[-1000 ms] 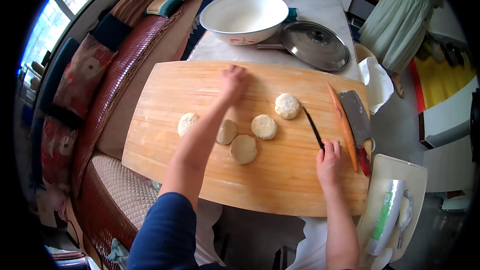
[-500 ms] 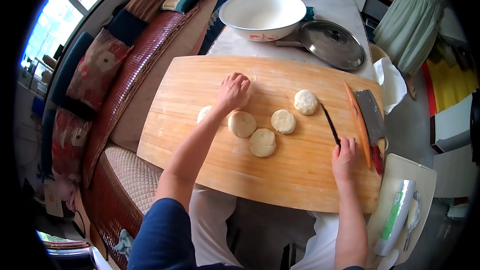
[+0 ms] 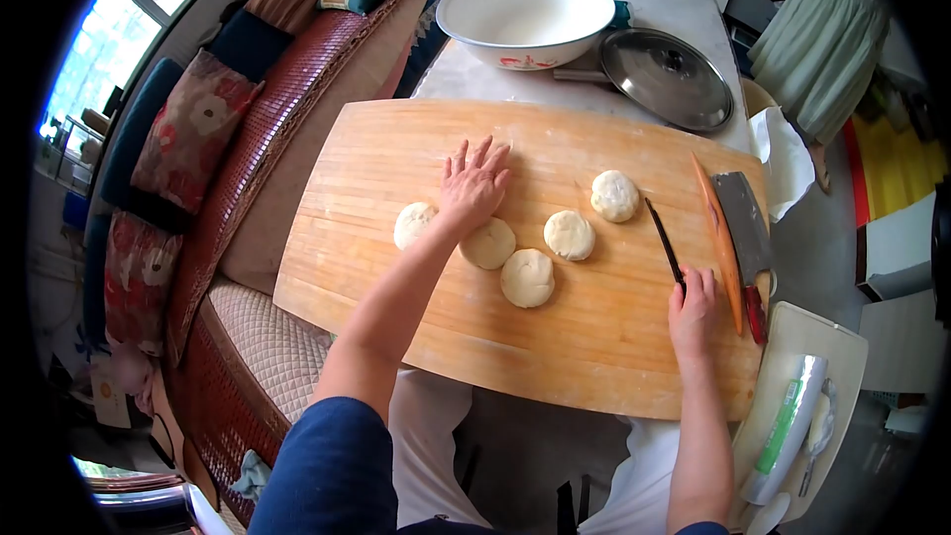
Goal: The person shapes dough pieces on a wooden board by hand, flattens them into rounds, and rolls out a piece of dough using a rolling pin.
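Observation:
My left hand (image 3: 474, 183) lies palm down at the left of the wooden board (image 3: 367, 159), its fingers spread. What lies under the palm is hidden. Close to its wrist are a pale dough round (image 3: 487, 246) and another dough round (image 3: 413, 225), partly covered by my forearm. Further right sit a flat dough round (image 3: 527, 279), a smaller dough round (image 3: 570, 236) and a puffier dough round (image 3: 615, 196). At the board's right side, my right hand (image 3: 693, 307) is closed around thin black chopsticks (image 3: 663, 238); whether one or two, I cannot tell.
A tapered wooden rolling pin (image 3: 720, 248) and a cleaver (image 3: 743, 228) lie along the board's right edge. Behind the board stand a white enamel basin (image 3: 525, 15) and a metal lid (image 3: 666, 79). A tray (image 3: 842, 347) holds a plastic-wrap roll (image 3: 792, 416). Someone in a pale skirt (image 3: 822, 50) stands back right.
My left hand has gone from curled fingers to spread, flat ones, and the dough piece seen beside it is now covered. My right hand keeps the chopsticks. The view has shifted slightly.

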`<move>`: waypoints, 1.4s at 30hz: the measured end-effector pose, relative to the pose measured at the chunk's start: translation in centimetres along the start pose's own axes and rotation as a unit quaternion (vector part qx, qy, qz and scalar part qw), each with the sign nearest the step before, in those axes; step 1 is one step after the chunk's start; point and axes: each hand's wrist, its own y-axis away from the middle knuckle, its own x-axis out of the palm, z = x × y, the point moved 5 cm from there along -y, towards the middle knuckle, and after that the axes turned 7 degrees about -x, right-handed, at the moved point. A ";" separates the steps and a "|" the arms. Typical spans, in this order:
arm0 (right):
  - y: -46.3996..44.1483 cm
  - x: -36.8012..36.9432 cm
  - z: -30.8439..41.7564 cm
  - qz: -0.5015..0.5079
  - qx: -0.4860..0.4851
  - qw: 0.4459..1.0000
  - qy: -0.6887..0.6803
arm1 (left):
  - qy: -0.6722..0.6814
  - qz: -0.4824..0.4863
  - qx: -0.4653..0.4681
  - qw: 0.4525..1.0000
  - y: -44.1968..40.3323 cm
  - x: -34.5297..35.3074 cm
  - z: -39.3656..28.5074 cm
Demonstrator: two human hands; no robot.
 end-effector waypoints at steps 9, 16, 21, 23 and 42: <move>0.2 0.0 -0.4 0.000 0.011 1.000 0.002 | 0.157 -0.057 0.141 0.976 -4.7 2.6 6.2; 0.2 0.0 -0.4 -0.004 0.014 1.000 0.006 | 0.237 0.186 -0.134 0.944 -2.1 -1.1 7.5; 0.2 0.1 -0.5 -0.005 0.016 1.000 0.022 | 0.286 0.120 -0.038 0.950 -2.9 -2.9 4.2; 0.2 0.1 -0.5 -0.004 0.017 1.000 0.020 | 0.254 0.048 0.028 0.966 -3.0 -5.7 0.5; -0.2 -1.3 -1.5 -0.036 0.027 0.998 0.046 | 0.037 -0.090 0.194 0.976 -5.1 1.2 -4.2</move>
